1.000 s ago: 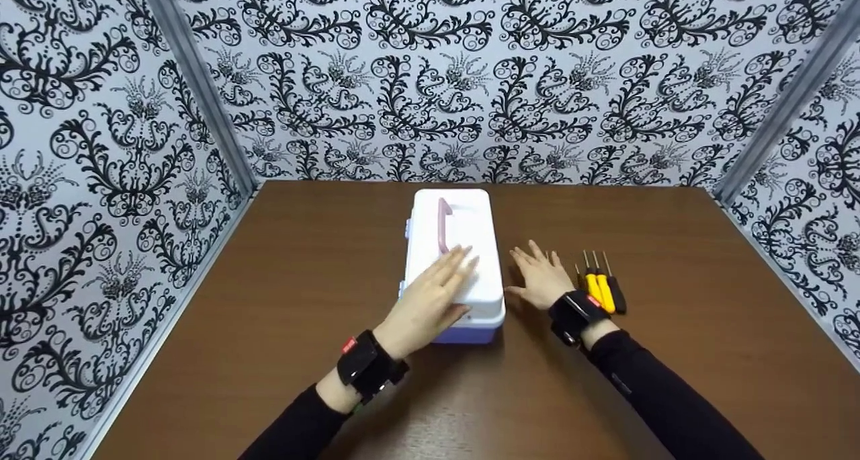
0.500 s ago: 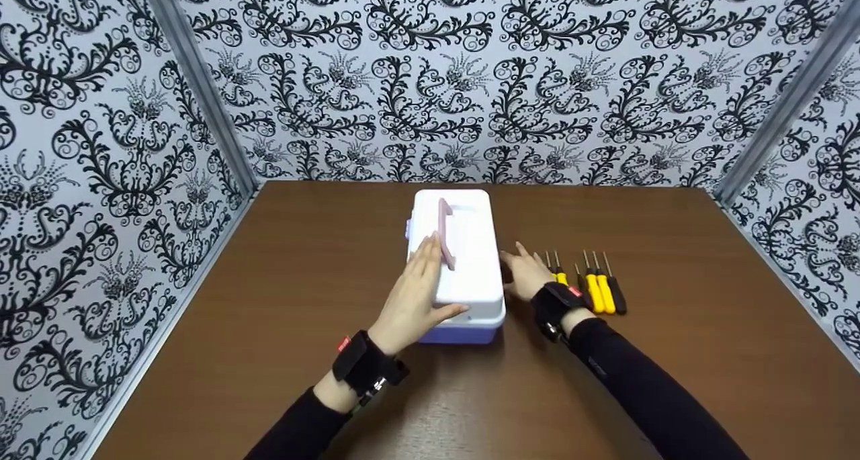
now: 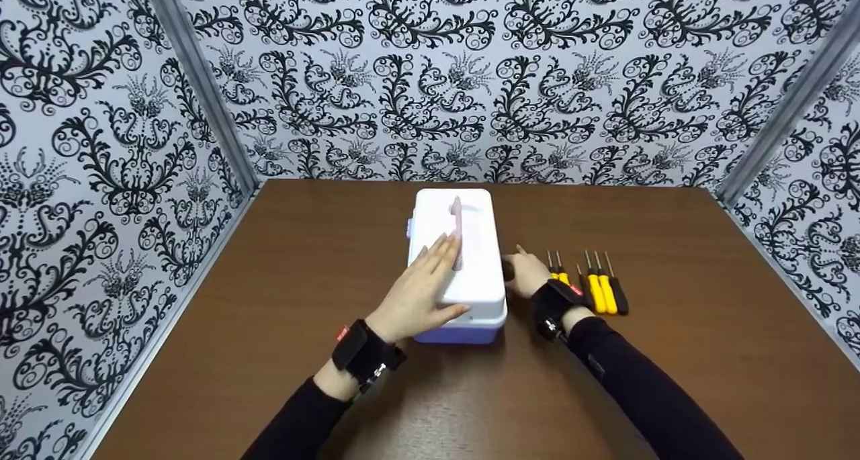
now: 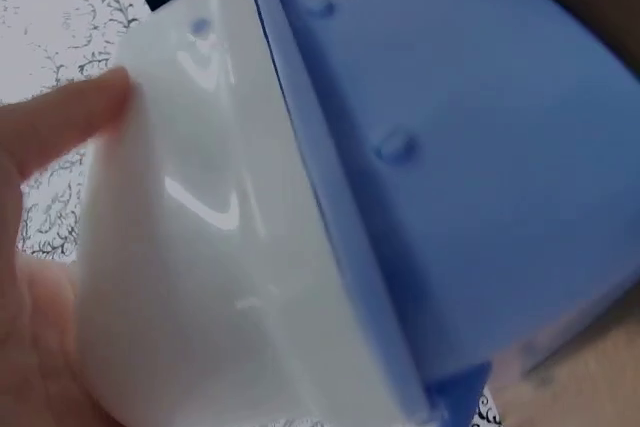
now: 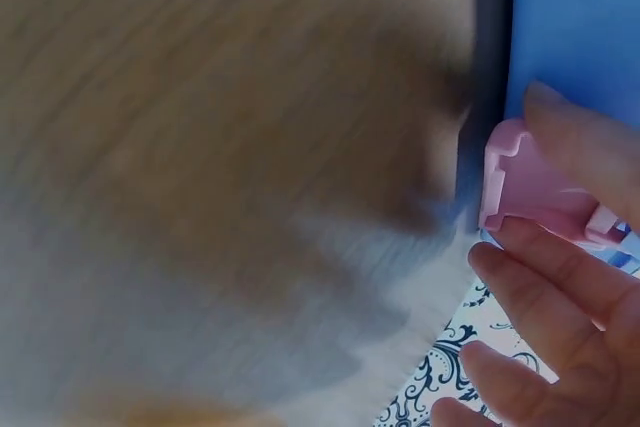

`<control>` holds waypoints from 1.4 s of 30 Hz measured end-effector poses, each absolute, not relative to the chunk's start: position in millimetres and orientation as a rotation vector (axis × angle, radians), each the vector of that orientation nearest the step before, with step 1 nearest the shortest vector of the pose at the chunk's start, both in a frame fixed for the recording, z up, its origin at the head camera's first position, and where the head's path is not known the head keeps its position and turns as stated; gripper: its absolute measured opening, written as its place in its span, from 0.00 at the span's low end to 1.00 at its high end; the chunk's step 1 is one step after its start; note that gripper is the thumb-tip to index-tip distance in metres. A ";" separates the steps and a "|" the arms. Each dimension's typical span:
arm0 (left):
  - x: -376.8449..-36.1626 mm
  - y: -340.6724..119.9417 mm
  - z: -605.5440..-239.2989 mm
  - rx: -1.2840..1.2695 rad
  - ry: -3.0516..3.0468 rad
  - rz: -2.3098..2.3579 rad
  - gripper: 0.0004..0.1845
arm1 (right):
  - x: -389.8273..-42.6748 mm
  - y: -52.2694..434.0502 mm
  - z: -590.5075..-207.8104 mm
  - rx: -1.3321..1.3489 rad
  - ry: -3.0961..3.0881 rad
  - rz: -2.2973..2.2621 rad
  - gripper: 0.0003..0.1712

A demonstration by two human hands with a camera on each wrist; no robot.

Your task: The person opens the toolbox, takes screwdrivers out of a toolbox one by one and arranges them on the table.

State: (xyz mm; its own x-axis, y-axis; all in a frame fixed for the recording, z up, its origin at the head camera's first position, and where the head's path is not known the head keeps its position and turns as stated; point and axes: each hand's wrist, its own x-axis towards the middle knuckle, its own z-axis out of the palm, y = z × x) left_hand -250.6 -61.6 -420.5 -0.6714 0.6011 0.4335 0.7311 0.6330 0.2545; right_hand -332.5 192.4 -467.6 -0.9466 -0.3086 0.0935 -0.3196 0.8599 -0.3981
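Note:
A box with a white lid (image 3: 478,285) and a blue-purple base (image 3: 463,335) stands lengthwise on the table. My left hand (image 3: 415,295) rests on the lid with fingers straight, the fingertips against its pink carrying handle (image 3: 457,211). In the left wrist view, the thumb (image 4: 90,107) touches the lid's near end, above the seam. At the box's right side is my right hand (image 3: 528,275). The right wrist view shows its thumb and index finger pinching a pink latch (image 5: 545,187) on the blue wall (image 5: 580,27); the other fingers are loosely bent.
To the right of the box lie several screwdrivers with yellow or black handles (image 3: 599,293), a few of them partly behind the right hand and wrist. The brown table (image 3: 302,258) is bounded by patterned walls (image 3: 457,77) at the back and sides.
My right hand has moved left to the box's side and taken hold of the latch. The left hand slid left along the lid, then back slightly right, and the carrying handle swung rightward.

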 end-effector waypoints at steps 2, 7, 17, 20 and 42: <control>-251.9 -61.4 -420.1 -1.085 -2.554 -0.560 0.55 | -331.7 194.0 -466.8 0.522 -3.000 0.660 0.30; -254.3 -60.4 -419.2 -1.102 -2.585 -0.479 0.54 | -328.7 201.6 -463.9 0.614 -2.937 0.666 0.21; -255.3 -59.5 -422.2 -1.108 -2.545 -0.443 0.52 | -327.3 225.1 -455.5 0.574 -2.962 0.994 0.30; -255.0 -59.2 -423.0 -1.102 -2.545 -0.430 0.52 | -327.1 231.7 -452.6 0.548 -2.938 1.297 0.30; -256.5 -59.0 -426.6 -1.092 -2.528 -0.408 0.50 | -322.2 228.9 -432.2 0.215 -2.445 2.597 0.12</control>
State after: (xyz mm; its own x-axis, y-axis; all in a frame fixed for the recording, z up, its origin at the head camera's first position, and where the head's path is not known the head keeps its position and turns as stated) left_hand -256.5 -59.0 -426.6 -0.6387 0.6384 0.4296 0.7411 0.6605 0.1203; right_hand -322.2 228.9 -432.2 -0.9013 -0.3826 -0.2030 0.2258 -0.0150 -0.9741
